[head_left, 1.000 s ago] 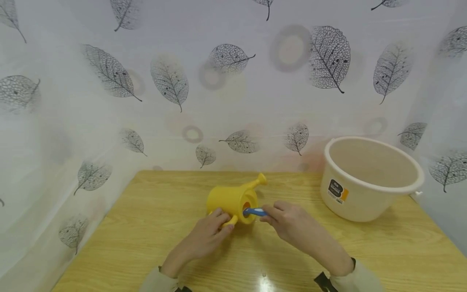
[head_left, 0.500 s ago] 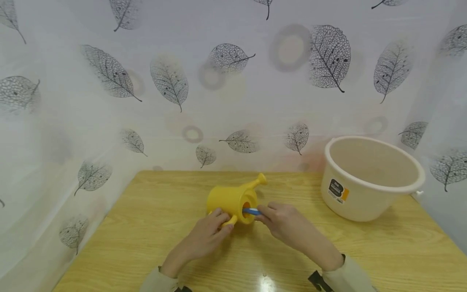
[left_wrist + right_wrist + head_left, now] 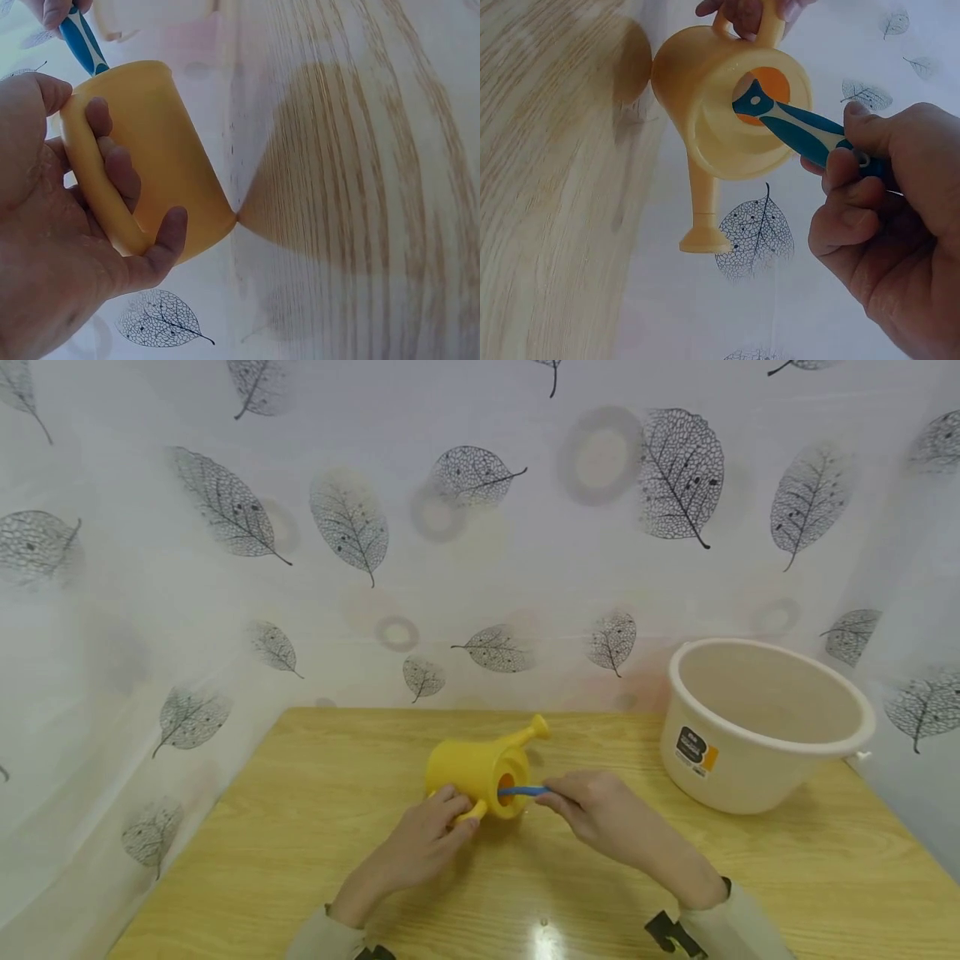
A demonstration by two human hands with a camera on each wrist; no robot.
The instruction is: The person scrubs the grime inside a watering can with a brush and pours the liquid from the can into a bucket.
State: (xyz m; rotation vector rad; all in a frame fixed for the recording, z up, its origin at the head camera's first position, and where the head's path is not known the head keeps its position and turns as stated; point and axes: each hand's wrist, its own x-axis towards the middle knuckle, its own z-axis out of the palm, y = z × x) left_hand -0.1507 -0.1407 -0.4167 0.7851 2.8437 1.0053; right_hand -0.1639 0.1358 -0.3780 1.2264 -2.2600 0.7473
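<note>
A yellow toy-like watering can (image 3: pixel 459 766) lies on its side on the table, its round opening facing right and its spout pointing to the back right. My left hand (image 3: pixel 429 837) grips its handle; in the left wrist view the fingers (image 3: pixel 120 169) pass through the loop. A blue-and-white tool handle (image 3: pixel 806 131) runs into the can's mouth, pinched by my right hand (image 3: pixel 603 814) between thumb and curled fingers. Its front part overlaps the orange-lit opening (image 3: pixel 780 79), and whatever head it has is hidden, so I cannot tell its kind.
A large cream plastic basin (image 3: pixel 720 772) with a black-and-orange label stands at the table's right rear. Behind the wood-grain table (image 3: pixel 300 843) hangs a pale sheet (image 3: pixel 525 560) printed with leaves, which also covers both sides.
My right hand first moved left, pushing the blue handle deeper into the can, then drew back right, so more of it shows now. The left hand and can stay in place.
</note>
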